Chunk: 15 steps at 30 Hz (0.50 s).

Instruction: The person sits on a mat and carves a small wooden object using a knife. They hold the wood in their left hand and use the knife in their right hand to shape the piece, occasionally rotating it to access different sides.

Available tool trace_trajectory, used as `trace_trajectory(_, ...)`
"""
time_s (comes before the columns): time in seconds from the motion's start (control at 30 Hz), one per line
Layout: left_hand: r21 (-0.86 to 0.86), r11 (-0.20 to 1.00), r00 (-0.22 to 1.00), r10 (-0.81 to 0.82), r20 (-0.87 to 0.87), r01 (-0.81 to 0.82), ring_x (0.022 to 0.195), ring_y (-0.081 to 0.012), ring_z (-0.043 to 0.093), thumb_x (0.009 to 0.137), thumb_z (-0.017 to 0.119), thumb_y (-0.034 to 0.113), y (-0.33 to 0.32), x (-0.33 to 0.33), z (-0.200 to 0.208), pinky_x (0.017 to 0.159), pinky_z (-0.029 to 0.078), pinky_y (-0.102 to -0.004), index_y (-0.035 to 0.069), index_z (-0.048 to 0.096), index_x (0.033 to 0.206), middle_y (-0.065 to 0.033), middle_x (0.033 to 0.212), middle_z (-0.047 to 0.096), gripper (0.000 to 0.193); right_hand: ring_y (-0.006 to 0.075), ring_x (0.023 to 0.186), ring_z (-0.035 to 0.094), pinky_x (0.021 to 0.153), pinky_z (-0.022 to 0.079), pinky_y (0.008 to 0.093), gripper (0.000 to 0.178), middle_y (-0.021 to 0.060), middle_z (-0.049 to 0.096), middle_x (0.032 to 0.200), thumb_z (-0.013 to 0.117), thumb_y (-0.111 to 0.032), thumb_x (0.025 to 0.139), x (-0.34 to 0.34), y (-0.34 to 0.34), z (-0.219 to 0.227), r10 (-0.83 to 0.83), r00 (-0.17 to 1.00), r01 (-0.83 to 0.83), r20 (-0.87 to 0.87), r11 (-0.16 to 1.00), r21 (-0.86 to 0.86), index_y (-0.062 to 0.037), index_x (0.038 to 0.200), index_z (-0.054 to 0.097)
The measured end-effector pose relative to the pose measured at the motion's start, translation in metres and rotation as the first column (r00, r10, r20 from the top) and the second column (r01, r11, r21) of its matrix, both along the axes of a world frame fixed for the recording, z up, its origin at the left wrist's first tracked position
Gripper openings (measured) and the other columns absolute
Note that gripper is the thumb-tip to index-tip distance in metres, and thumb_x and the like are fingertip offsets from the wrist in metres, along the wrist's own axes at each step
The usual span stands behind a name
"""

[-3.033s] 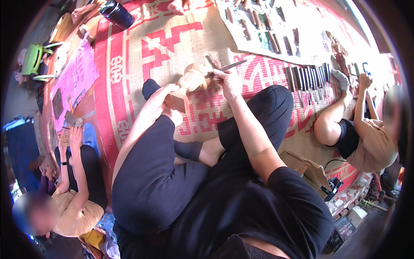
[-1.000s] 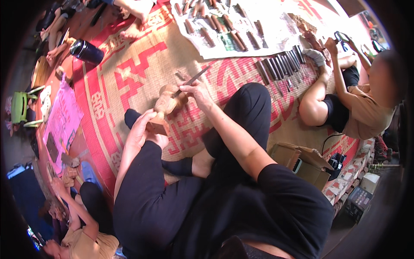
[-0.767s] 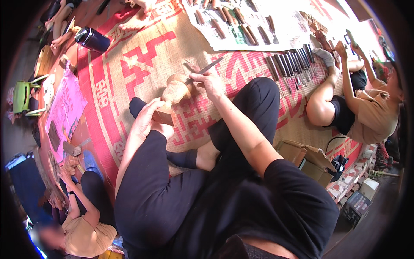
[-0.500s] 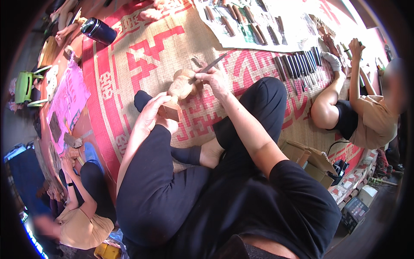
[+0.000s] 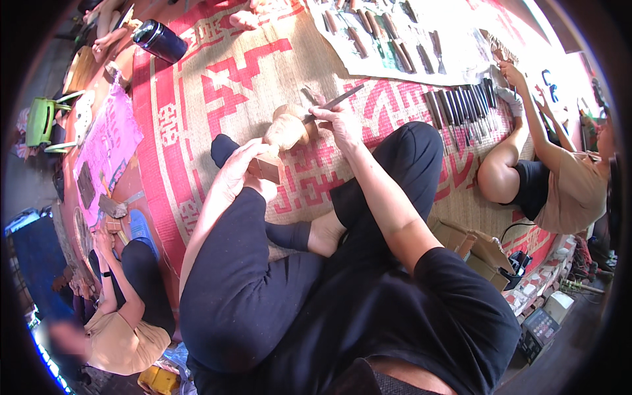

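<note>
A carved pale-wood figure with a rounded, bulging shape lies tilted in front of me, on a square reddish-brown wooden base. My left hand is wrapped round that base, close to my left foot and raised knee. In my right hand is a slim, dark, flat carving tool, pinched between thumb and fingers. One end of the tool points away to the upper right; its other end meets the far side of the figure, where the contact is partly hidden by my fingers.
Many carving tools lie on a white sheet ahead; a row of dark-handled chisels sits right on the woven mat. People sit at left and right. A dark jar, cardboard box and pink cloth surround me.
The whole view has shifted slightly, so most things appear a little further right. My hands keep their holds on the base and tool. The person at right has moved their arms.
</note>
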<state>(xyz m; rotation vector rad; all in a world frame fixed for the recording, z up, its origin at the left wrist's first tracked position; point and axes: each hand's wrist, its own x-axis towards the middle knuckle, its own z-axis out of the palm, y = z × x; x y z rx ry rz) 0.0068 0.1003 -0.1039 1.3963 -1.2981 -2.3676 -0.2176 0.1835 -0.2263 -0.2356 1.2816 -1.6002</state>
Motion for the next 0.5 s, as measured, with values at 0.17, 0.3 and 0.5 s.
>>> trace_trajectory(0.17, -0.029, 1.0, 1.0, -0.009, 0.03, 0.01, 0.085, -0.0124, 0.061, 0.087, 0.056, 0.009, 0.0, -0.002, -0.001, 0.073, 0.047, -0.0231, 0.003, 0.055, 0.111, -0.0036, 0.095, 0.063, 0.026, 0.009, 0.084, 0.06, 0.071, 0.045, 0.0224, 0.014, 0.0019, 0.068, 0.093, 0.07, -0.01, 0.079, 0.0, -0.004, 0.004, 0.034, 0.998, -0.038, -0.061, 0.998, -0.056, -0.0062, 0.093, 0.069)
trace_trajectory(0.3, -0.035, 0.999, 0.998, -0.013, 0.062, 0.016, 0.084, -0.0122, 0.061, 0.086, 0.057, 0.007, 0.0, -0.003, -0.002, 0.071, 0.047, -0.0225, 0.002, 0.053, 0.113, -0.0042, 0.095, 0.062, 0.028, 0.0088, 0.083, 0.059, 0.072, 0.045, 0.0221, 0.014, 0.0023, 0.068, 0.094, 0.069, -0.008, 0.079, -0.006, -0.003, -0.007, 0.006, 0.999, -0.002, 0.039, 0.996, -0.091, -0.0054, 0.093, 0.069)
trace_trajectory(0.5, 0.032, 0.999, 0.989, 0.008, 0.148, -0.013, 0.083, -0.0117, 0.061, 0.084, 0.059, 0.006, 0.008, -0.01, 0.016, 0.068, 0.046, -0.0209, 0.0, 0.049, 0.118, -0.0051, 0.094, 0.062, 0.035, 0.0096, 0.079, 0.06, 0.074, 0.046, 0.0239, 0.014, 0.0039, 0.067, 0.091, 0.069, -0.005, 0.079, 0.009, 0.003, 0.008, 0.045, 0.999, -0.044, 0.006, 0.996, -0.081, -0.0017, 0.093, 0.067)
